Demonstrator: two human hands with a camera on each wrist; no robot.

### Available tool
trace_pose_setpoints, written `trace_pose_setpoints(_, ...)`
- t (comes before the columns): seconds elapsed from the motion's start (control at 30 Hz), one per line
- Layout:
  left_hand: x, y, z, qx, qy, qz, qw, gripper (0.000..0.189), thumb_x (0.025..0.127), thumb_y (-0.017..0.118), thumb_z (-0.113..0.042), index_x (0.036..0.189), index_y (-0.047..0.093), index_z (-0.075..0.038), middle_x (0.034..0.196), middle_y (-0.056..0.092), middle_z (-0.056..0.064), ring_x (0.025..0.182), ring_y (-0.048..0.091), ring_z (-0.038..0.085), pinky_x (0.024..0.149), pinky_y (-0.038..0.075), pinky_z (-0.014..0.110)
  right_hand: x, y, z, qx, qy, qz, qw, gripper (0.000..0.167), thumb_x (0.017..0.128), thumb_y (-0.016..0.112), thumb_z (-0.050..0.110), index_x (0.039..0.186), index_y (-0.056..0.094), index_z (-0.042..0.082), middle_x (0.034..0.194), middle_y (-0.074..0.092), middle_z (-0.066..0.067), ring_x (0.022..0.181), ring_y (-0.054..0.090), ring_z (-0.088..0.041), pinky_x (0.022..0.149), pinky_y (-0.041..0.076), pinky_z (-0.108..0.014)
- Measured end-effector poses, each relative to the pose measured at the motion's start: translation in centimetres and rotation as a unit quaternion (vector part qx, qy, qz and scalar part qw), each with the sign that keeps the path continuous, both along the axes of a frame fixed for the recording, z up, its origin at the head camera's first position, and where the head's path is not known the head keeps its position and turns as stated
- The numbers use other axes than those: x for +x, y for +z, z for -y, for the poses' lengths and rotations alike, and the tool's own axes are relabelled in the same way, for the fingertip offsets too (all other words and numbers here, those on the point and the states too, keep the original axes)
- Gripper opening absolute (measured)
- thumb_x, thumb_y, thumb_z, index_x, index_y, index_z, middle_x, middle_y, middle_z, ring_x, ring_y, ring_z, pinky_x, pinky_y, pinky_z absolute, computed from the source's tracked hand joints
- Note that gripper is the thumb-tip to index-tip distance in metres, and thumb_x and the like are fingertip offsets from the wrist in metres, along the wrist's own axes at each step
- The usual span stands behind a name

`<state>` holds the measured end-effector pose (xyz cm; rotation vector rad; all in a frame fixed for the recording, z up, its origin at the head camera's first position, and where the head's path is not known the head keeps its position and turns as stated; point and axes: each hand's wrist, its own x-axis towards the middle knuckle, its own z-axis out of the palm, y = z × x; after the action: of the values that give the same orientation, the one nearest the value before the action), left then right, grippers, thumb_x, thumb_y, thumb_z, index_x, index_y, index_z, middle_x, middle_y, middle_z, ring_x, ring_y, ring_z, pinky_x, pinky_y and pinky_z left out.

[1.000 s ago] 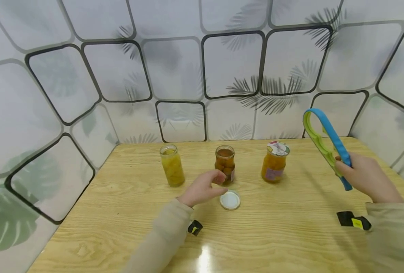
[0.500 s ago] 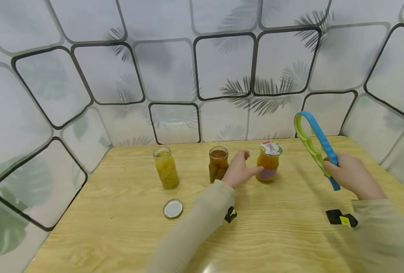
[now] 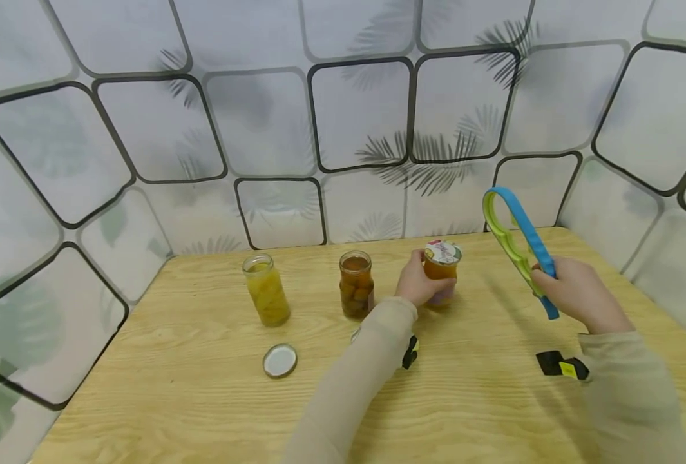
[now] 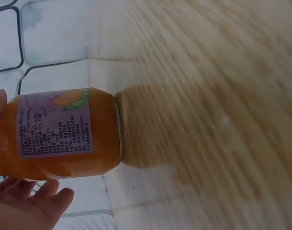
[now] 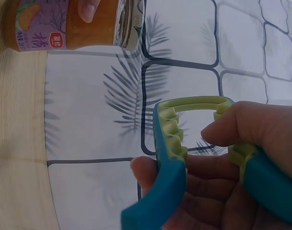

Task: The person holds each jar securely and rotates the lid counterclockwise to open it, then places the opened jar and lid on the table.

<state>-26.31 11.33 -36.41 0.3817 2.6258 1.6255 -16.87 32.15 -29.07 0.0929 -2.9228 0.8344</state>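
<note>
My left hand (image 3: 420,283) is around a closed jar of orange fruit (image 3: 444,270), its thumb across the front and its fingers on the far side. The jar stands upright on the table, with a printed lid (image 3: 443,252) and a purple label (image 4: 55,123). My right hand (image 3: 577,290) holds a blue and green jar opener (image 5: 167,139) raised above the table, to the right of that jar. Left of my left hand stands an uncovered jar of brown round fruit (image 3: 356,287). Farther left is an uncovered jar of yellow fruit (image 3: 267,293).
A loose lid (image 3: 280,361) lies on the wooden table (image 3: 203,399) in front of the yellow jar. The edge of another lid (image 3: 355,334) shows beside my left sleeve, which hides the rest. A patterned wall covering (image 3: 273,129) rises behind the table.
My left hand has moved right, from above the lid near the brown jar, to the jar of orange fruit and round it. My right hand keeps holding the jar opener; the head view has shifted slightly.
</note>
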Motion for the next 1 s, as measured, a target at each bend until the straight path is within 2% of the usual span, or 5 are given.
trace_pose_setpoints(0.2, -0.1, -0.2, 0.3, -0.005, -0.007, -0.007, 0.9999, 0.061, 0.070, 0.076, -0.028, 0.119, 0.046, -0.009, 0.108, 0.056, 0.002, 0.097, 0.053, 0.014, 0.081, 0.044, 0.025, -0.3, -0.1, 0.2, -0.003, 0.003, 0.009, 0.9999, 0.029, 0.089, 0.032, 0.018, 0.069, 0.046, 0.003, 0.055, 0.043, -0.004, 0.046, 0.038, -0.018, 0.044, 0.033, -0.029)
trace_pose_setpoints(0.33, 0.0, -0.3, 0.6, -0.017, -0.007, -0.008, 0.9998, 0.059, 0.068, 0.077, -0.028, 0.117, 0.049, -0.009, 0.107, 0.057, 0.001, 0.097, 0.054, 0.013, 0.081, 0.044, 0.025, -0.4, -0.2, 0.2, -0.005, 0.006, 0.013, 0.9999, 0.027, 0.089, 0.032, 0.017, 0.069, 0.045, 0.003, 0.054, 0.041, -0.004, 0.046, 0.038, -0.018, 0.044, 0.033, -0.029)
trace_pose_setpoints(0.5, 0.4, -0.2, 1.2, -0.029, -0.032, -0.007, 0.9990, 0.059, 0.067, 0.078, -0.026, 0.117, 0.050, -0.010, 0.108, 0.057, 0.000, 0.097, 0.053, 0.012, 0.082, 0.043, 0.024, -0.4, -0.2, 0.2, 0.000, 0.006, 0.015, 0.9999, 0.027, 0.089, 0.032, 0.017, 0.067, 0.042, 0.005, 0.053, 0.038, -0.003, 0.045, 0.035, -0.017, 0.044, 0.031, -0.029)
trace_pose_setpoints(0.67, 1.4, -0.1, 2.6, -0.042, -0.073, -0.009, 0.9964, 0.067, 0.065, 0.079, -0.026, 0.123, 0.047, -0.012, 0.111, 0.056, -0.002, 0.098, 0.052, 0.009, 0.081, 0.043, 0.023, -0.3, -0.2, 0.4, -0.001, 0.008, 0.018, 0.9998, 0.028, 0.089, 0.032, 0.018, 0.066, 0.041, 0.006, 0.053, 0.038, -0.003, 0.045, 0.034, -0.017, 0.044, 0.030, -0.029)
trace_pose_setpoints(1.0, 4.8, 0.4, 7.1, -0.055, -0.162, 0.006, 0.9852, 0.067, 0.063, 0.080, -0.025, 0.122, 0.048, -0.017, 0.107, 0.056, -0.009, 0.096, 0.051, 0.006, 0.082, 0.041, 0.021, 0.1, -0.1, 0.9, -0.002, 0.018, 0.018, 0.9997, 0.029, 0.089, 0.032, 0.017, 0.063, 0.038, 0.008, 0.051, 0.033, -0.001, 0.045, 0.031, -0.016, 0.044, 0.029, -0.028)
